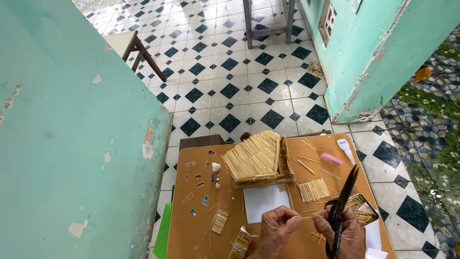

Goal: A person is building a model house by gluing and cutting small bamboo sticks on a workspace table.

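Two hands (306, 230) pinching toothpick (306, 217), scissors (341, 211), stick house (258, 160)

Both hands pinch a thin stick (306, 217); right hand (346, 232) holds scissors (341, 209).

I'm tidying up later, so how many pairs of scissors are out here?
1: the black scissors are in the right hand, above the table's right side. Others may be hidden beneath the hands.

Small orange-brown wooden desk (191, 225) with a pale toothpick model house (256, 160), white paper sheet (263, 201) and loose toothpick pile (314, 188) beyond the right hand (342, 232).
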